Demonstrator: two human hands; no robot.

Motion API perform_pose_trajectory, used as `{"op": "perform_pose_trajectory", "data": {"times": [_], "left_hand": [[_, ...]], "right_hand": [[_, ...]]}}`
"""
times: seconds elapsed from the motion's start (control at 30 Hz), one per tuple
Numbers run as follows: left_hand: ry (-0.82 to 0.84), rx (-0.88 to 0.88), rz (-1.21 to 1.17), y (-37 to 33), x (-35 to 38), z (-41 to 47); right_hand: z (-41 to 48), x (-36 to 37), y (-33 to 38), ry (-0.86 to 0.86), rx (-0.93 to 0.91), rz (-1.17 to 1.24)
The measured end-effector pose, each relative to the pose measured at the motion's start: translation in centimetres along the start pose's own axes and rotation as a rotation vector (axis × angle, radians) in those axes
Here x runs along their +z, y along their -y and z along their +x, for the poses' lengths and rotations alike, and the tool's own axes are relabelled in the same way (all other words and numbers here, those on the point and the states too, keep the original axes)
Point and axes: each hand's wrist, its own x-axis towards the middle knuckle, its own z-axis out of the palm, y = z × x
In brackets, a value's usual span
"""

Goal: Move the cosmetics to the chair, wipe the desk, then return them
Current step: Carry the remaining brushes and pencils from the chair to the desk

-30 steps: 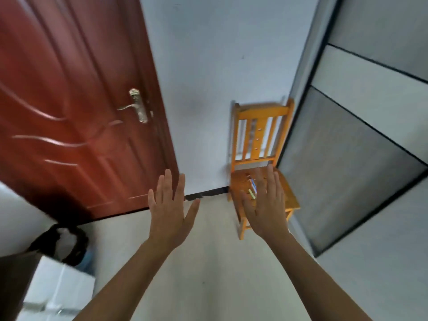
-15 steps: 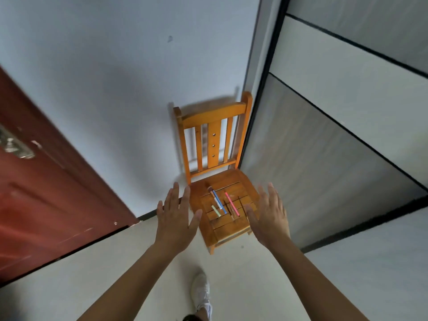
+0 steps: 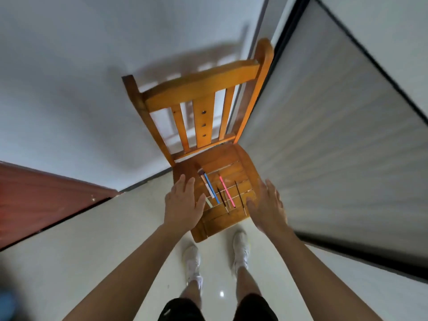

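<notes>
Stopped right in front of the chair now, with both shoes planted on the floor just short of its front edge. Half a second ago only one shoe in sight and the chair a step further off. A second ago much further, with the door filling the view to the chair's left.

Above the front of the seat, left hand over its left corner and right hand over its right edge. Both spread, fingers straight, grasping nothing, no contact with the wood to be made out. Carried the same way, flat and empty, in both earlier views, only nearer the seat now.

No real container here, only the slatted seat serving as one. On it, between the two hands, the cosmetics lie loose and roughly parallel, pointing toward the backrest: a blue stick, a pink stick, a few thin dark pencils, a pale piece partly under the left thumb, and a brush furthest back. All touched by neither hand.

Probably the last stage: arrived to gather them for the trip back. No desk in view, so impossible to say whether wiped.

Behind the chair, white wall. To its right, a grey panel.
</notes>
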Motion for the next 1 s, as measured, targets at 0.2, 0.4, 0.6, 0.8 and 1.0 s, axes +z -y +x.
{"op": "perform_pose_trajectory", "data": {"times": [0.2, 0.4, 0.6, 0.8, 1.0], "left_hand": [[0.143, -0.277, -0.315, -0.6, 9.3, 4.1], [0.203, -0.477, -0.350, -0.7, 18.6, 9.2], [0.076, -0.508, -0.250, -0.1, 23.9, 14.9], [-0.048, -0.524, -0.282, 0.1, 25.3, 17.7], [-0.057, -0.505, -0.447, -0.2, 25.3, 17.8]], "right_hand": [[6.5, 7.5, -4.0, 0.236, 0.005, -0.025], [12.9, 15.0, -6.5, 0.273, 0.054, -0.033], [17.0, 20.4, -7.3, 0.157, 0.065, -0.170], [18.7, 21.8, -7.3, 0.132, -0.058, -0.035], [19.3, 21.3, -7.7, 0.162, -0.102, -0.024]]}}
